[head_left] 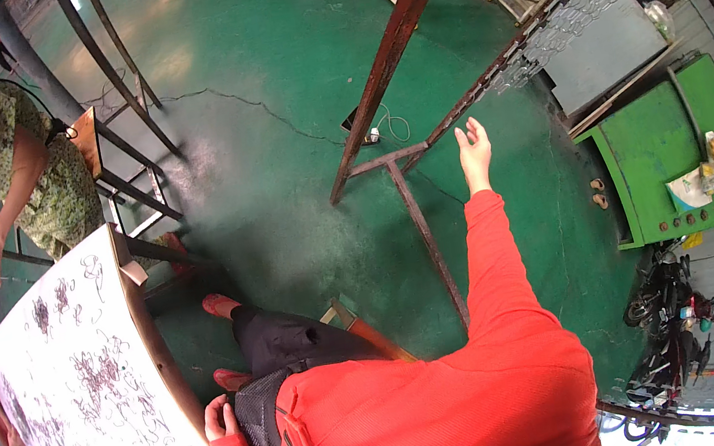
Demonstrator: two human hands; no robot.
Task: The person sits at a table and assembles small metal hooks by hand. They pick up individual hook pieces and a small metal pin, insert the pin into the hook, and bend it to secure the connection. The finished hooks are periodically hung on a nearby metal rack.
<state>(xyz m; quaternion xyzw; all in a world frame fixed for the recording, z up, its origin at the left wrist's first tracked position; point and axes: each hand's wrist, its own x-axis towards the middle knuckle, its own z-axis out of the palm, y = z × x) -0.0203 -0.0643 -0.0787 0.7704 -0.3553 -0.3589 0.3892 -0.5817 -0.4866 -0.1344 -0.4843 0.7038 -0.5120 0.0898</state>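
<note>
A person in a red top stretched the right hand [474,152] toward one o'clock, fingers spread wide and holding nothing, just short of a rusty metal frame [389,56] hung with metal clips [568,10]. The left hand [218,419], at seven o'clock, rested with fingers curled against the edge of a white scribbled table [78,368]. Another person in a green patterned dress [25,167] worked at ten o'clock on the green floor [278,170].
</note>
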